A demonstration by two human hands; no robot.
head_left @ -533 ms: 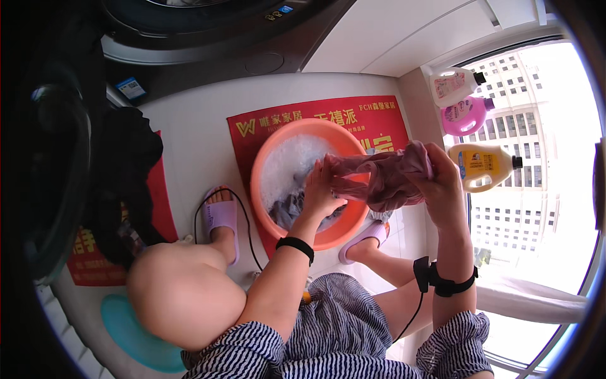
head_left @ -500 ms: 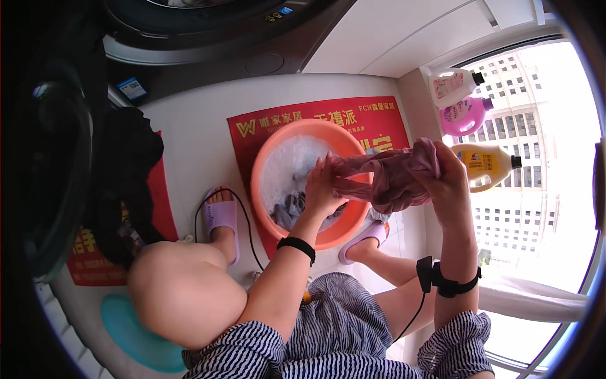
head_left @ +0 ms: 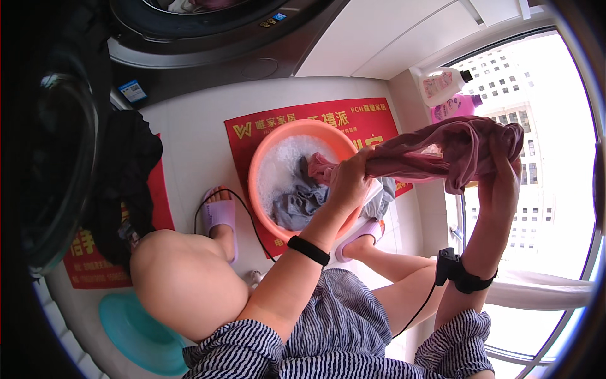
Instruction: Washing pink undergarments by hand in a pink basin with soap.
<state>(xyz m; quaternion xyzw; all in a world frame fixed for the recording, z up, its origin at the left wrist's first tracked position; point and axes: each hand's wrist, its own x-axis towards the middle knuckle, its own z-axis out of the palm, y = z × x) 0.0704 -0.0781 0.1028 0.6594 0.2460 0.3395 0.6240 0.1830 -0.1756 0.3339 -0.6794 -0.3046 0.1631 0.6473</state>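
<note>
A wet mauve-pink garment (head_left: 435, 148) is stretched sideways between my two hands. My left hand (head_left: 351, 182) is closed round one end above the right part of an orange basin (head_left: 255, 189), and a pinkish bunch of cloth (head_left: 322, 168) hangs out beside its fingers over the water. Farther right and higher, my right hand (head_left: 502, 174) grips the other end in front of the window. White suds cover the water in the basin, with grey cloth (head_left: 297, 205) lying in it. More grey-white cloth (head_left: 380, 201) shows just outside the basin's right side.
Beyond the basin stands a dark front-loading washer (head_left: 208, 54) with laundry in its drum. Detergent bottles, one white (head_left: 440, 86) and one pink (head_left: 456, 108), stand by the window. Dark clothes (head_left: 126, 170) hang at left. A red mat (head_left: 243, 151) lies underneath; a teal basin (head_left: 136, 335) sits near left.
Both hands have moved right, the right one also slightly up, drawing the garment out longer. The left hand has risen off the suds, and the garment now covers most of the yellow bottle.
</note>
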